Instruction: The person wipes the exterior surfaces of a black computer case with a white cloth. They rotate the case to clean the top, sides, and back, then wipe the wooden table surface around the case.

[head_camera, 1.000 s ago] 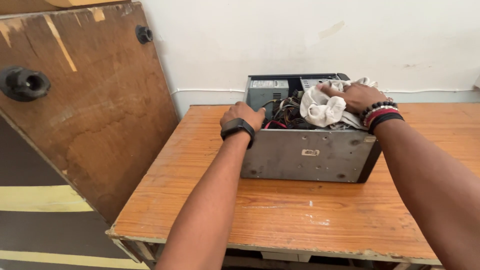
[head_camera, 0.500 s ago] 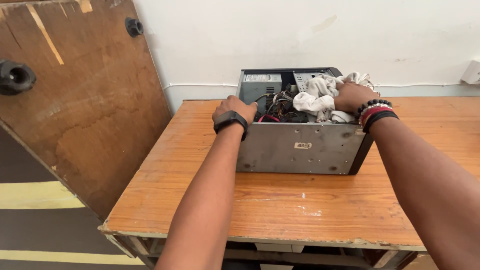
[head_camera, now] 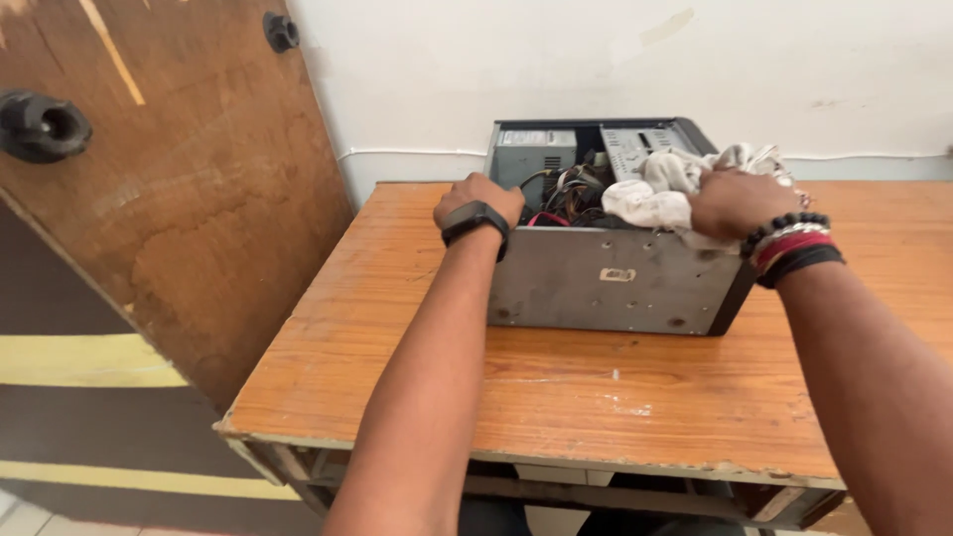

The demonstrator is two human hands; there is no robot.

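An open grey computer case [head_camera: 611,283] lies on its side on a wooden table [head_camera: 556,397], with cables and metal drive boxes showing inside. My left hand [head_camera: 476,201], a black band on its wrist, grips the case's near left top edge. My right hand [head_camera: 733,201], with beaded bracelets at the wrist, is closed on a white cloth [head_camera: 665,194] that rests over the parts inside the case.
A worn brown wooden door [head_camera: 189,189] with a black handle [head_camera: 40,124] stands open at the left. A white wall runs behind the table. The table's near edge [head_camera: 516,459] is chipped.
The view has drawn closer to the case. My right hand has pulled the cloth from the far side toward the near right edge. My left hand keeps its hold on the case.
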